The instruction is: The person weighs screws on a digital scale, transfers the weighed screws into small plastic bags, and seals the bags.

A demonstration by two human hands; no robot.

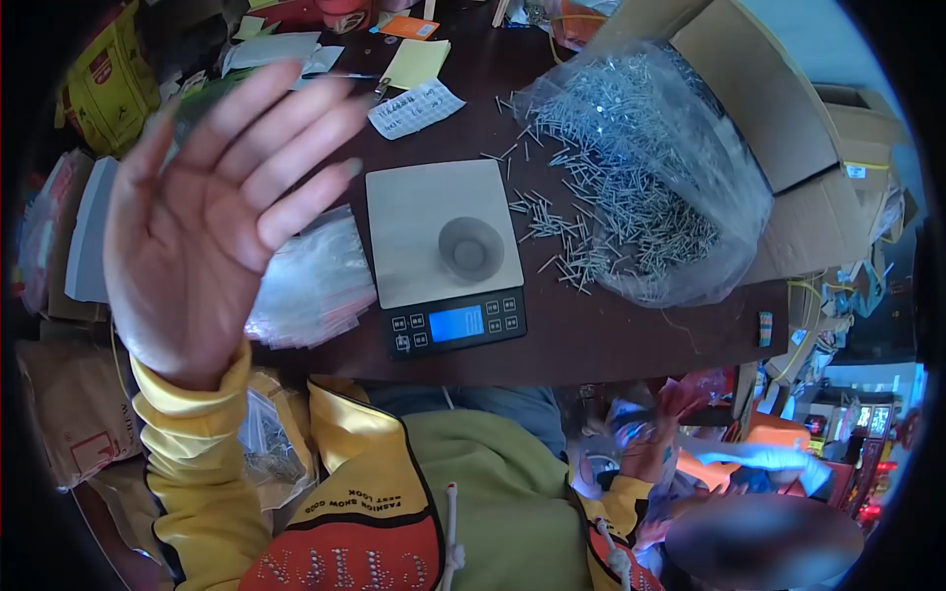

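Note:
My left hand (212, 212) is raised close to the camera, palm facing me, its fingers spread with nothing in them. Behind it, a stack of clear zip bags (315, 286) lies on the table, partly covered by the hand. To the right of the bags sits a digital scale (404, 236) with a lit blue display, its digits too faint to read surely. A small translucent cup (471, 248) stands on the scale's plate. Loose metal nails (631, 197) spill from a clear plastic bag (724, 212) on the right. My right hand is not visible.
An open cardboard box (759, 98) lies behind the plastic bag. Yellow note sheets (416, 64) and a handwritten slip (416, 108) are at the back. A paper bag (74, 414) stands at lower left. Another person (764, 542) is at lower right.

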